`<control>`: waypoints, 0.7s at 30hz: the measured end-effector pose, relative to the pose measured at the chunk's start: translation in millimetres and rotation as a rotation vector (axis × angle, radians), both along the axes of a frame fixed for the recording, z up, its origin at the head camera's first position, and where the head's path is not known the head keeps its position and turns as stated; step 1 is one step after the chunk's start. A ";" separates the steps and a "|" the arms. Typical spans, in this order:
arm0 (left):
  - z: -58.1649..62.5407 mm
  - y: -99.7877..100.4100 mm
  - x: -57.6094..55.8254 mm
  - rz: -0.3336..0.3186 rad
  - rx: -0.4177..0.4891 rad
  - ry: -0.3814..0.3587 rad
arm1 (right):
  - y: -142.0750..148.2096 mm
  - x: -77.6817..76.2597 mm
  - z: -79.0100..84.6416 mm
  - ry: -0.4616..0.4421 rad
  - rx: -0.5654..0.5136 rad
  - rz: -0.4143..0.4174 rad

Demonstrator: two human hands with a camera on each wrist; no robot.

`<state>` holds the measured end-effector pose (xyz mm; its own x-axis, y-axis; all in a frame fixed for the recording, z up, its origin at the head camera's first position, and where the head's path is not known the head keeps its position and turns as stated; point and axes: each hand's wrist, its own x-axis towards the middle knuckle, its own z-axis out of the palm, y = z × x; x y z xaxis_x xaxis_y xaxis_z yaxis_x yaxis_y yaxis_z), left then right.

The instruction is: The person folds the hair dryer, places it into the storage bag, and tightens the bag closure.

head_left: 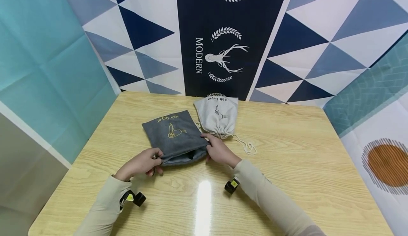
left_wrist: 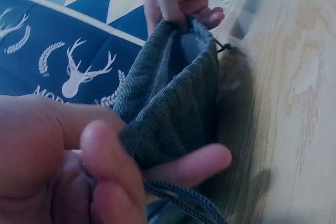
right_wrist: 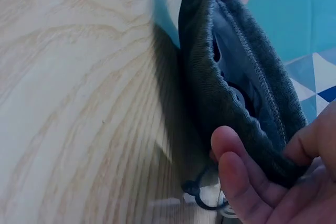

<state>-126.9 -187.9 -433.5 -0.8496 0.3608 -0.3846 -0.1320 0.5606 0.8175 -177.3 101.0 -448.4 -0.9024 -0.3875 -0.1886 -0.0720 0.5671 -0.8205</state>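
A dark grey drawstring bag (head_left: 178,136) with a yellow hair dryer drawing and "Hair Dryer" lettering lies on the table, its mouth toward the person. My left hand (head_left: 146,163) pinches the left corner of the mouth; my right hand (head_left: 220,151) grips the right corner. Between them the mouth gapes. In the right wrist view, something dark shows inside the bag (right_wrist: 205,72), too hidden to name. A dark blue cord (left_wrist: 184,198) hangs by the left fingers, and a knotted cord loop (right_wrist: 194,188) hangs below the right fingers.
Behind and to the right lies a light grey drawstring bag (head_left: 220,115), also marked "Hair Dryer", its neck gathered and its white cord (head_left: 248,147) trailing rightward. The wooden table (head_left: 302,165) meets a patterned cloth (head_left: 153,62) at its back edge.
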 end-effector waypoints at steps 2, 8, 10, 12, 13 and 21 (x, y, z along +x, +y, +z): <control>-2.2 -2.3 -2.5 -0.003 0.040 -0.019 | 1.5 -0.2 1.2 -0.027 -0.019 -0.011; -5.9 -7.0 -6.3 -0.031 0.120 -0.058 | 5.3 0.0 4.9 -0.061 -0.059 -0.013; -6.0 -9.0 -6.8 -0.052 0.115 -0.041 | 6.8 -0.2 6.0 -0.079 -0.070 0.001; -5.0 -11.1 -7.3 -0.077 0.084 0.003 | 8.9 -1.2 7.0 -0.098 -0.078 0.025; -4.2 -12.3 -7.5 -0.083 0.059 0.031 | 9.8 -1.8 7.7 -0.102 -0.076 0.044; 4.1 -21.3 -6.4 -0.122 -0.064 0.110 | 19.3 -6.4 10.2 -0.055 -0.019 0.165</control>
<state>-133.2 -209.2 -429.4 -0.8395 0.4412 -0.3171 0.0284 0.6184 0.7854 -183.7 120.3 -438.1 -0.8147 -0.5336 -0.2271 -0.1175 0.5353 -0.8364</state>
